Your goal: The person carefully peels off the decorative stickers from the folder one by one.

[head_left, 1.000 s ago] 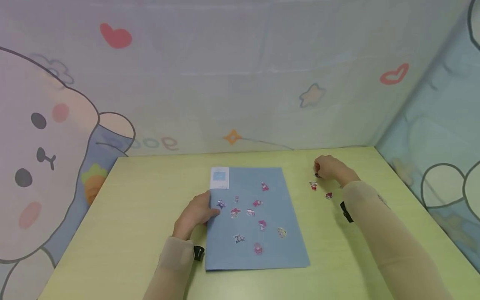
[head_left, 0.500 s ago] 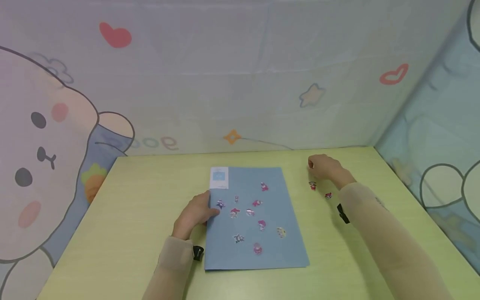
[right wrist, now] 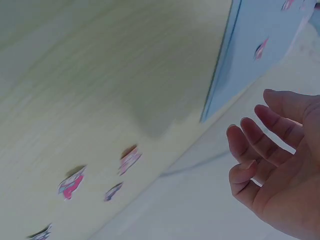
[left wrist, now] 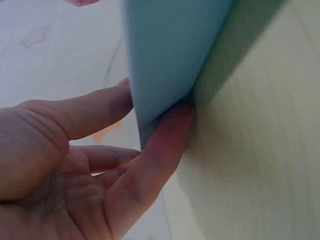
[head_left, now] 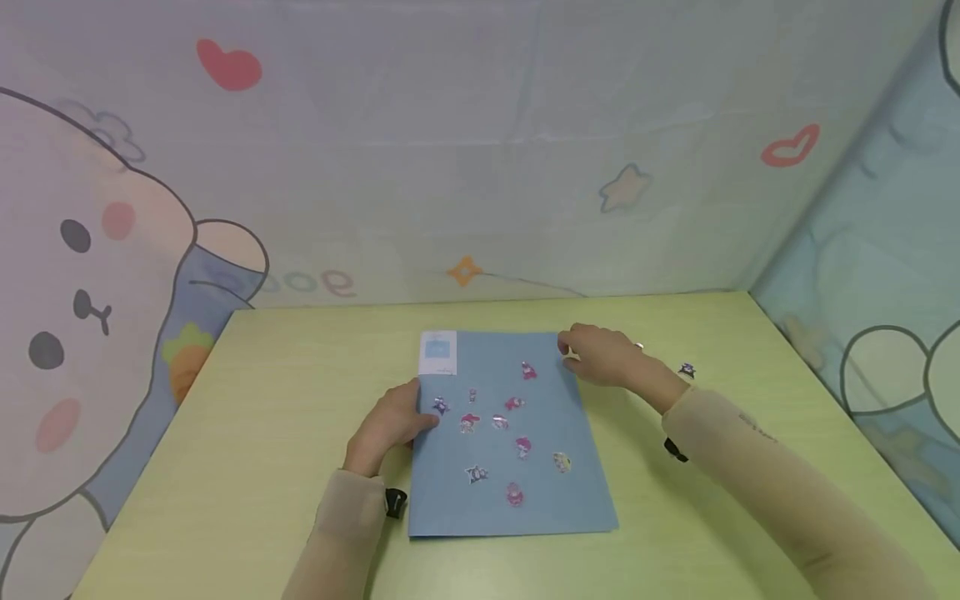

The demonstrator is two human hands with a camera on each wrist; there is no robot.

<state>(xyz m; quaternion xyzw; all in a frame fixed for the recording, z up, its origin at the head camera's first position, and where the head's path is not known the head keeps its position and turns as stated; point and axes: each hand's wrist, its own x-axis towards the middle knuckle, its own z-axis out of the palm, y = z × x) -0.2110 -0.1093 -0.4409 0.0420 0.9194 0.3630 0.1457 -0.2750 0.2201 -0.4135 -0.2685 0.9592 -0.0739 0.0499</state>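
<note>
While the left hand pinches the left edge of the sticker-dotted blue folder, the right hand is at the folder's far right corner, its fingers loosely bent and apart; whether anything clings to their tips, I cannot tell. Loose stickers lie right of the folder.

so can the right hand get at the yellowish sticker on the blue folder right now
Probably yes: the right hand is at the far right corner of the blue folder, and nothing visible blocks its way to the yellowish sticker.
</note>
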